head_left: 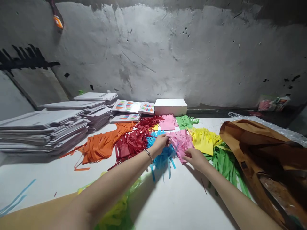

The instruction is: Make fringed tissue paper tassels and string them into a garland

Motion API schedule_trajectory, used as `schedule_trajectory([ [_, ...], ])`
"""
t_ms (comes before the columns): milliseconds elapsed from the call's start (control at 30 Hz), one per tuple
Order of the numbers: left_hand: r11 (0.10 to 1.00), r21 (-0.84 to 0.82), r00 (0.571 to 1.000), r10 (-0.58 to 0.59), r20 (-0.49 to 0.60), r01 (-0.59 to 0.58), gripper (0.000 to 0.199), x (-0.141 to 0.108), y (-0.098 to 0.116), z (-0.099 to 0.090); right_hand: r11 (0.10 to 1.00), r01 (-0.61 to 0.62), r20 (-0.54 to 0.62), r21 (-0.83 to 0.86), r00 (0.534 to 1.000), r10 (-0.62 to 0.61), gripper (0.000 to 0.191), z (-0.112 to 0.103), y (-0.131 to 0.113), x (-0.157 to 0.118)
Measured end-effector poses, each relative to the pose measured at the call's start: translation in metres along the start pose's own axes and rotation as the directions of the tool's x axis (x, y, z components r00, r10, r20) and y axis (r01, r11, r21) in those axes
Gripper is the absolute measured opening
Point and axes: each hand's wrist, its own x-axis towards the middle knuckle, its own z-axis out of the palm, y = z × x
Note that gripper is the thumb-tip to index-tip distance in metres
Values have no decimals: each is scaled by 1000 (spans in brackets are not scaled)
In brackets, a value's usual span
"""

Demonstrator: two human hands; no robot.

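Grip: left hand (161,144) looks pinched together on the far left strands; right hand (197,158) touches the near right edge, closure unclear.
Handling: best steady the solid part and ease tangled strands lightly; thin paper could tear.
Pink fringed paper (181,143): on the worktop (165,204), between blue and yellow bundles.
Direction: fringe seems wallward, long axis slightly slanted.

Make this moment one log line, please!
Left hand: at upper left of pink fringed-paper sheet | Right hand: at its lower right edge | Beside: blue fringed-paper bundle left, yellow fringed-paper sheet right | Behind: white oblong box
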Motion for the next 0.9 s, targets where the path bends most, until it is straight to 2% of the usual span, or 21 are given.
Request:
schedule_trajectory([
  [167, 993, -115, 988, -2, -155, -16, 31, 6, 7, -11, 981, -111, -108, -157, 990, 95, 37, 13, -31, 7],
  [300, 996, -10, 975, 89, -205, -93, 30, -7, 11, -17, 971, -103, -124, -214, 989, 78, 29, 17, -38, 8],
  [367, 981, 104, 972, 180, -150, -166, 22, -20, 13, -16, 967, -96, -125, -237, 990, 67, 27, 16, -35, 6],
  [433, 937, 224, 961, 276, -4, -268, 13, -34, 16, -13, 960, -91, -123, -265, 991, 60, 29, 14, -34, 2],
  [533, 831, 358, 898, 342, 277, -427, 8, -52, 17, -5, 948, -71, -115, -310, 993, 37, 29, 14, -37, -3],
  [600, 753, 437, 859, 338, 385, -492, 9, -60, 15, -2, 940, -62, -109, -337, 994, 26, 24, 14, -39, -6],
  [667, 680, 521, 849, 324, 417, -515, 12, -62, 11, -3, 933, -57, -98, -354, 995, 24, 21, 14, -38, -7],
  [733, 623, 594, 857, 307, 413, -509, 17, -60, 8, -7, 933, -49, -84, -357, 996, 20, 19, 13, -33, -9],
  [900, 555, 671, 870, 283, 403, -491, 21, -55, 8, -15, 956, -40, -83, -292, 996, 16, 20, 10, -21, -15],
])
